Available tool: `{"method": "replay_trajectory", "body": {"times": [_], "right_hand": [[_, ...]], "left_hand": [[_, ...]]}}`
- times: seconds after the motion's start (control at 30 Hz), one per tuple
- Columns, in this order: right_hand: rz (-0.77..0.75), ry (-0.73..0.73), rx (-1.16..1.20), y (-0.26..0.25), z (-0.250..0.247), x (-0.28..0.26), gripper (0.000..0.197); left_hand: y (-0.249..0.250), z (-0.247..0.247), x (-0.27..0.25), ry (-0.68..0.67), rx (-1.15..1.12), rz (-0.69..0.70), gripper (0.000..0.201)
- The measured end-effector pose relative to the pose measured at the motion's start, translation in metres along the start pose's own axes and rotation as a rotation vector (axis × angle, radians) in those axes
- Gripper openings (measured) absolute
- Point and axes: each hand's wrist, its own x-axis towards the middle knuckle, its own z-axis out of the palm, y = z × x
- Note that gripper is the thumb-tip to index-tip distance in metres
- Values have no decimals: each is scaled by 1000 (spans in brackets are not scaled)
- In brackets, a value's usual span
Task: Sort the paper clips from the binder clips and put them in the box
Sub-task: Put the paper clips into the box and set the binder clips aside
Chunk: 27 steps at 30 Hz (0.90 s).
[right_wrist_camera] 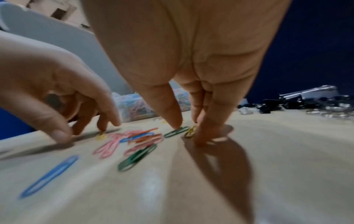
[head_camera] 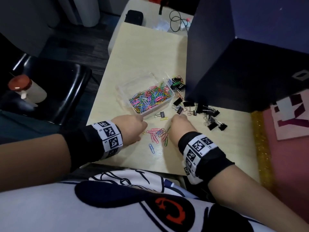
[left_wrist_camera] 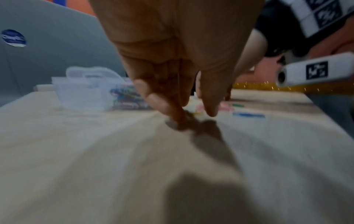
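A clear plastic box [head_camera: 164, 104] near the table's middle holds a heap of coloured paper clips [head_camera: 150, 97]. Black binder clips [head_camera: 209, 114] lie scattered to its right, some more behind it [head_camera: 177, 82]. Several loose paper clips [head_camera: 157, 133] lie between my hands. My left hand [head_camera: 136, 127] points fingers-down at the table, one fingertip on a yellow clip [right_wrist_camera: 100, 136]. My right hand [right_wrist_camera: 188, 133] also points down, thumb on a green clip [right_wrist_camera: 175, 132], fingertips [right_wrist_camera: 201, 139] against a yellow clip [right_wrist_camera: 190, 131]. Neither hand has a clip lifted.
A dark blue box [head_camera: 234, 72] stands right behind the binder clips. One binder clip [head_camera: 160, 114] and a yellow paper clip [head_camera: 164, 119] lie in front of the box. A black chair [head_camera: 55, 91] is to the left of the table [head_camera: 137, 52]; cables lie at the far end.
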Motion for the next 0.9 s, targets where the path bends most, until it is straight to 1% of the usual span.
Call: {"method": "replay_trajectory", "body": {"times": [0.07,0.17,0.2,0.27,0.33,0.4,0.47,0.63,0.7,0.8,0.9], "right_hand": [[-108,33,-28,-6,11,-4,37],[-290,53,-78,-14,24,-10,54],[-333,47,-109,-16,26,-11,55],[-406,54,-168,-17,29,-12,43],[-455,79,-179,-13,29,-9,32],[-460,90,-160,-8,29,-6,32],[-428,104,-141,-4,27,-2,31],[-334,150,-36,1,12,5,21],[-320,168,-13,1,1,6,18],[-307,234,105,-2,-17,9,17],[-321,354,248,-12,-35,14,11]], "left_hand": [[0,4,5,20,27,1,29],[2,4,12,77,51,-6,23],[3,5,14,88,65,-7,21],[2,6,16,93,88,-10,19],[2,7,18,72,77,-18,17],[3,7,19,44,61,-33,17],[6,8,20,25,59,-47,21],[5,14,18,47,42,-36,23],[4,13,15,100,12,-23,20],[1,1,9,232,-101,-15,12],[-9,-19,4,354,-257,-29,20]]}}
